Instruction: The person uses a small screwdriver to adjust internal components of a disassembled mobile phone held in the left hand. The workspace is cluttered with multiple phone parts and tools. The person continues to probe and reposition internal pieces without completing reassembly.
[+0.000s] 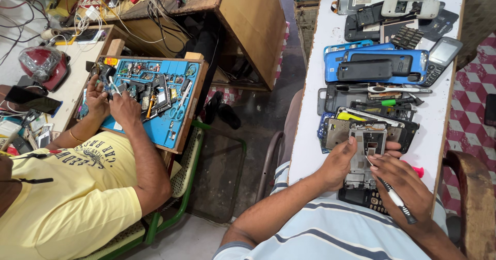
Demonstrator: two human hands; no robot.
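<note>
The grey opened phone chassis point(368, 154), long axis running away from the wearer, lies on the white board's point(320, 84) near end, left hand point(338, 162) clasping its left edge, right hand point(405, 185) pinching a black-and-white screwdriver point(393, 198) whose tip meets its right side.

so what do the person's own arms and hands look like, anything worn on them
Both hands, the left hand and the right hand, are bare: no gloves, rings, watch or bracelet visible. The forearms are bare too. The only clothing showing is a light blue shirt with white and dark stripes.
</note>
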